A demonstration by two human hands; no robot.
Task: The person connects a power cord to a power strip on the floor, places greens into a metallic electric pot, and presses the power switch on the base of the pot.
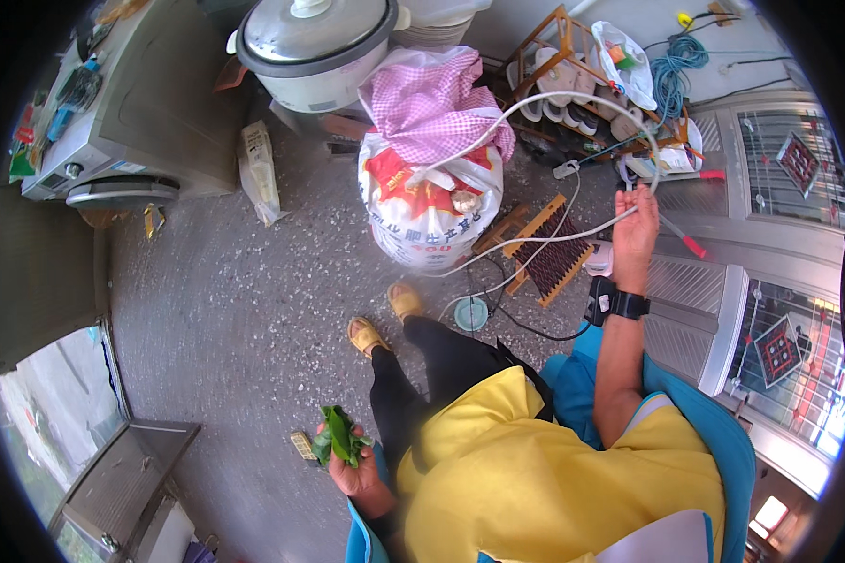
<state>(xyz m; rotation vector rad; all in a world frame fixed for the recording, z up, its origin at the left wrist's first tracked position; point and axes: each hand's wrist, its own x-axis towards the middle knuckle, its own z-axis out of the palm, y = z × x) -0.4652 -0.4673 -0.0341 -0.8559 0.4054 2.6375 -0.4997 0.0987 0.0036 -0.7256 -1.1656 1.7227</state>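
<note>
My left hand [358, 477] is low on the left side, closed around a small bunch of green leaves [341, 438]. Out to the right, my right hand [636, 224] is raised and grips a white cable or hose [583, 96]. The cable arcs above the hand in a wide loop. One end of that loop reaches the top of a full white woven sack [422, 243], and the other part runs down past the sack's lower side. A pink checked cloth [426, 98] covers the back of the sack, and a garlic bulb [465, 202] appears to lie on its front.
A wooden folding stool [553, 250] and a teal round lid or dish [471, 314] are on the floor near my feet. A large electric cooker [317, 56] stands behind. A washing machine [134, 105] is at left, a shoe rack [570, 91] at back right, metal doors [697, 211] at right.
</note>
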